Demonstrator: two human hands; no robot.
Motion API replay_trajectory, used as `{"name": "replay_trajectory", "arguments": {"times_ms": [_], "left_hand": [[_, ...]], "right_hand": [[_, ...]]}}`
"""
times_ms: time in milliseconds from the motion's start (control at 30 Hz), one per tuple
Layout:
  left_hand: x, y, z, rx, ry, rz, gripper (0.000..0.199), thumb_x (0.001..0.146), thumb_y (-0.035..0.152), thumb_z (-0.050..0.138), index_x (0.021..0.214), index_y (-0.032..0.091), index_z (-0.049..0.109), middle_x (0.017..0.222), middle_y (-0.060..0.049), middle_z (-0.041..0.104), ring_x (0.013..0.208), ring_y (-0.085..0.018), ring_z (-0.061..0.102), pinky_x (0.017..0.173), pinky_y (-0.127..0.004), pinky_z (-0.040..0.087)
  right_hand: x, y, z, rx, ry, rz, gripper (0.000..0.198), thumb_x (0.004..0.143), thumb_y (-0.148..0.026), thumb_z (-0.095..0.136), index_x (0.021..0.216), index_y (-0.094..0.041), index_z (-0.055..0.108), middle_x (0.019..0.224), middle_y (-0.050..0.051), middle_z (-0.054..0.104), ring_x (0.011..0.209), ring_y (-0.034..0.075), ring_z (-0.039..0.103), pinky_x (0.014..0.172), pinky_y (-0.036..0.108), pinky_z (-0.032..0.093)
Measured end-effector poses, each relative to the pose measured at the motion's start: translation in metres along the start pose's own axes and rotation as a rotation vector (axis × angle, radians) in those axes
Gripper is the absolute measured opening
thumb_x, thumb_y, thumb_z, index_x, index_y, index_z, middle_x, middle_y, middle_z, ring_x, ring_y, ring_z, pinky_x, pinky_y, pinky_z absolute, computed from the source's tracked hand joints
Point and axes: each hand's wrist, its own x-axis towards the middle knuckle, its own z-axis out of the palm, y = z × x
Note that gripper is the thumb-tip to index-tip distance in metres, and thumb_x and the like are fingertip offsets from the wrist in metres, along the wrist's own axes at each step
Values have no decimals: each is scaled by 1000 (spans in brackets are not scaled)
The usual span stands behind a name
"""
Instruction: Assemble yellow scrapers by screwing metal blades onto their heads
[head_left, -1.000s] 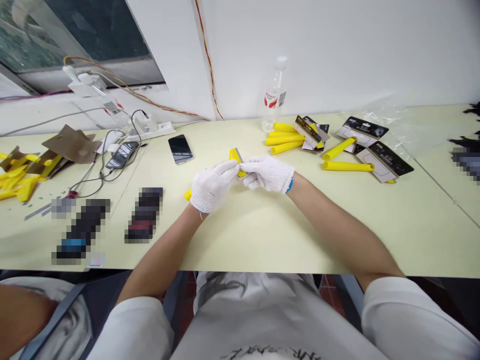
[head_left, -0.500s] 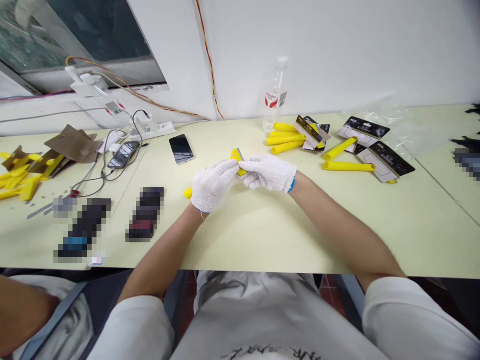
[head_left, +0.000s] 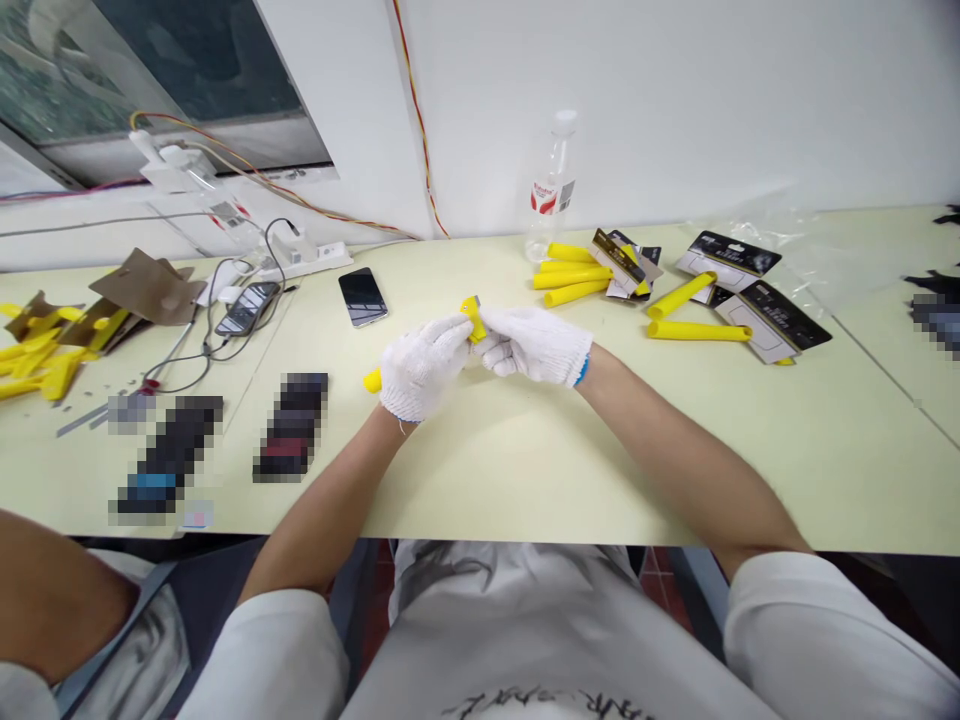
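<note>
Both my hands wear white knit gloves and meet over the middle of the pale yellow table (head_left: 525, 470). My left hand (head_left: 421, 366) is wrapped around the handle of a yellow scraper (head_left: 474, 318); the handle's end pokes out at the hand's left. My right hand (head_left: 534, 344) pinches the scraper's head from the right. The head itself is mostly hidden by my fingers.
Several yellow handles (head_left: 571, 276) and black-and-white packaging cards (head_left: 772, 318) lie at the back right beside a clear bottle (head_left: 551, 190). Two phones (head_left: 361, 296), cables and a power strip (head_left: 300, 262) sit at the back left. Yellow parts (head_left: 37, 360) lie far left. Another person's arm (head_left: 52, 600) is at the lower left.
The scraper's head has turned slightly between my hands and my left hand shifted a little left. The other person's arm at the lower left has risen further into view.
</note>
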Motion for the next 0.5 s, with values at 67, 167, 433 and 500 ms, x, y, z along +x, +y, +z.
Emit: {"name": "replay_trajectory", "arguments": {"times_ms": [67, 167, 433, 500], "left_hand": [[2, -2, -2, -87, 75, -58, 23, 112, 27, 73, 126, 26, 92, 136, -8, 90, 120, -26, 89, 106, -37, 72], [10, -7, -2, -303, 160, -274, 18, 104, 28, 80, 119, 22, 89, 125, -11, 90, 115, -26, 88, 105, -37, 73], [22, -18, -2, -911, 105, -841, 31, 89, 39, 96, 103, 22, 74, 99, -7, 86, 91, -26, 85, 77, -38, 71], [22, -18, -3, -962, 96, -845, 34, 89, 41, 97, 101, 23, 71, 99, -7, 85, 92, -26, 84, 78, -40, 70]], "right_hand": [[-2, 0, -7, -226, 78, -70, 44, 112, -62, 87, 97, -23, 72, 81, 7, 76, 65, 19, 69, 57, 29, 59], [-2, 5, -20, -761, 217, -256, 35, 104, -43, 95, 84, -25, 73, 80, 9, 76, 73, 24, 71, 68, 33, 62], [5, 8, -10, -1650, 62, -16, 27, 115, -19, 67, 134, -17, 87, 147, 19, 85, 134, 38, 80, 115, 43, 60], [5, 6, -4, -1693, 46, 13, 28, 119, -21, 63, 134, -17, 86, 146, 18, 85, 134, 36, 81, 114, 41, 60]]}}
